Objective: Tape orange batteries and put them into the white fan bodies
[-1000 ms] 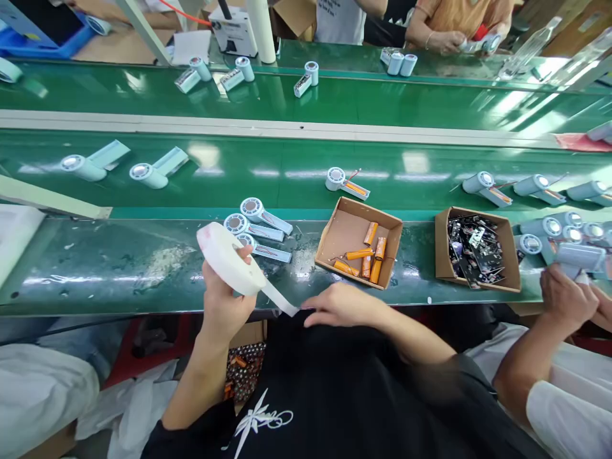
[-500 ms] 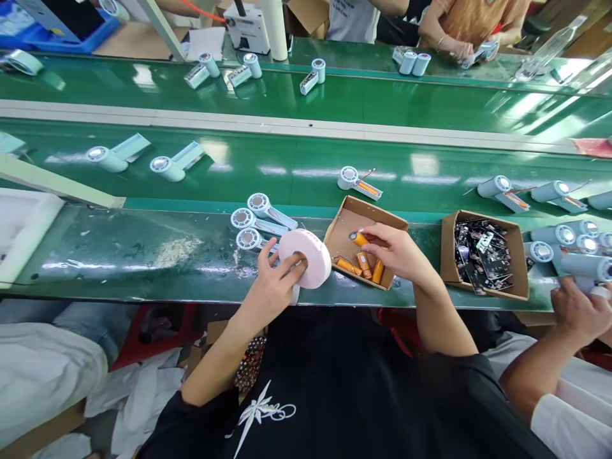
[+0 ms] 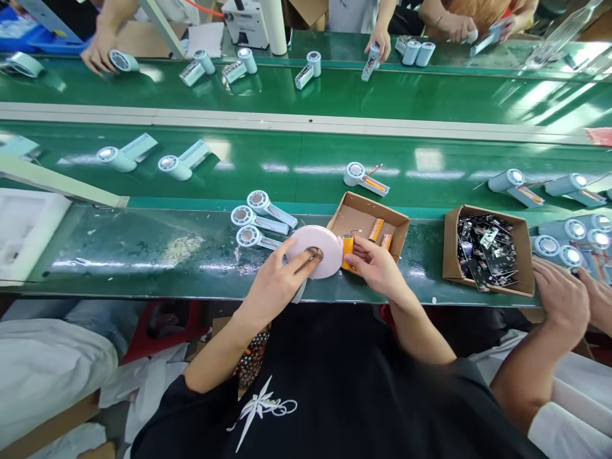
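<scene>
Orange battery cell stands roughly upright at the rim of the white tape roll, which lies at its nine o'clock; whether they touch is hard to tell. The right hand pinches the cell between thumb and fingers, while the left hand grips the roll, fingertips in its hole. The step in hand looks like bringing cell and tape together — the next move seems to call for a steady pinch and careful alignment. Toward one o'clock, an open cardboard box shows two orange cells, its near part hidden by the hand; at three o'clock, a second box is heaped with black circuit boards.
</scene>
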A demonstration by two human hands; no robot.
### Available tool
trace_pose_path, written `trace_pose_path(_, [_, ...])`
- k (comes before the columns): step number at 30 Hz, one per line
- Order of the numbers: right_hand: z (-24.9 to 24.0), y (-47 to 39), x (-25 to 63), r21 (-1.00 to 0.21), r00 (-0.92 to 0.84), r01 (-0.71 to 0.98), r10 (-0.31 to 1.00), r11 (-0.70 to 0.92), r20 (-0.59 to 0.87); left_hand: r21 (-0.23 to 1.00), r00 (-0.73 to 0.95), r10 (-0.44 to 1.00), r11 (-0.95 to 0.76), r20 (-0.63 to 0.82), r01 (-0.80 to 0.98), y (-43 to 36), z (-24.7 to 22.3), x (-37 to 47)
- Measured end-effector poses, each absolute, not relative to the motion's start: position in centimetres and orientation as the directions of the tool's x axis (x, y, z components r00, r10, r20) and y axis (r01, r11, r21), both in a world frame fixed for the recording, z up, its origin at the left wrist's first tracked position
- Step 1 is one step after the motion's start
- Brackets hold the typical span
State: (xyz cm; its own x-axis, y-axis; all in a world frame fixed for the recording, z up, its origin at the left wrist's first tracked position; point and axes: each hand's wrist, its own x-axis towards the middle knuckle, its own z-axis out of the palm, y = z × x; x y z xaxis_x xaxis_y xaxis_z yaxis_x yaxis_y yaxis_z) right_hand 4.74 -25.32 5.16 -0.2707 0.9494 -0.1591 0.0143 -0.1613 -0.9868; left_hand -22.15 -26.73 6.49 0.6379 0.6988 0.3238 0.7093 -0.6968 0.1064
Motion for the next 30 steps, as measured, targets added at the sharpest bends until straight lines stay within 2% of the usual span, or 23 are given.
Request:
trace_pose_path(3, [4.3, -26.2, 2.2, -0.975, 0.032, -0.201, 0.995, -0.090, -0.099, 0.137, 0.592, 0.711, -0.676, 0.379, 0.724, -26.9, 6.0, -21.2])
trace_pose_path(6, [3.5, -27.0, -0.5, -0.943, 0.306, -0.327, 0.951, 0.061, -0.045, 0.205, 0.509, 0.714, -0.656, 0.481, 0.727, -27.6, 5.5, -19.4])
trace_pose_path(8, [3.6, -26.6, -0.2, -0.942, 0.290, -0.331, 0.956, 0.052, -0.049, 0.313, 0.482, 0.714, -0.675, 0.508, 0.669, -28.5, 5.7, -18.6])
trace_pose_path(9, [3.9, -25.9, 0.9, -0.951, 0.273, -0.305, 0.961, 0.050, -0.037, 0.374, 0.521, 0.691, -0.716, 0.501, 0.590, -29.1, 5.8, -18.7])
trace_pose_path(11, [5.4, -24.0, 4.7, -0.967, 0.315, -0.215, 0.947, 0.133, 0.060, 0.469, 0.664, 0.599, -0.790, 0.447, 0.396, -30.3, 6.1, -20.1])
trace_pose_path(12, [6.3, -22.9, 7.0, -0.957, 0.407, -0.156, 0.899, 0.243, 0.162, 0.478, 0.718, 0.556, -0.807, 0.418, 0.347, -30.8, 5.9, -21.6])
trace_pose_path(14, [8.1, -21.4, 11.5, -0.902, 0.532, -0.084, 0.785, 0.423, 0.318, 0.414, 0.696, 0.602, -0.791, 0.391, 0.451, -31.5, 5.0, -26.1])
trace_pose_path(16, [9.1, -21.1, 14.3, -0.880, 0.565, -0.062, 0.744, 0.470, 0.358, 0.299, 0.473, 0.775, -0.609, 0.418, 0.734, -31.6, 3.0, -32.1])
trace_pose_path(18, [8.6, -22.2, 15.1, -0.896, 0.563, -0.087, 0.763, 0.436, 0.317, 0.249, 0.214, 0.898, -0.324, 0.385, 0.913, -31.4, 0.7, -38.0])
trace_pose_path(20, [7.1, -23.7, 14.5, -0.924, 0.546, -0.163, 0.812, 0.346, 0.207, 0.207, 0.001, 0.932, -0.082, 0.363, 0.975, -31.3, -1.2, -42.2])
trace_pose_path(21, [6.2, -24.4, 14.0, -0.932, 0.534, -0.212, 0.834, 0.294, 0.142, 0.190, -0.057, 0.925, -0.017, 0.376, 0.982, -31.2, -1.7, -43.1])
trace_pose_path(22, [5.4, -24.9, 13.4, -0.934, 0.519, -0.260, 0.851, 0.247, 0.080, 0.178, -0.071, 0.916, -0.001, 0.396, 0.984, -30.9, -2.0, -43.3])
trace_pose_path(24, [4.4, -25.4, 12.6, -0.925, 0.482, -0.329, 0.876, 0.191, 0.009, 0.153, 0.012, 0.908, -0.084, 0.419, 0.985, -29.7, -1.7, -41.5])
trace_pose_path(30, [6.0, -25.1, 12.9, -0.910, 0.403, -0.338, 0.911, 0.240, 0.090, -0.010, 0.432, 0.857, -0.448, 0.282, 0.894, -22.8, 0.7, -32.9])
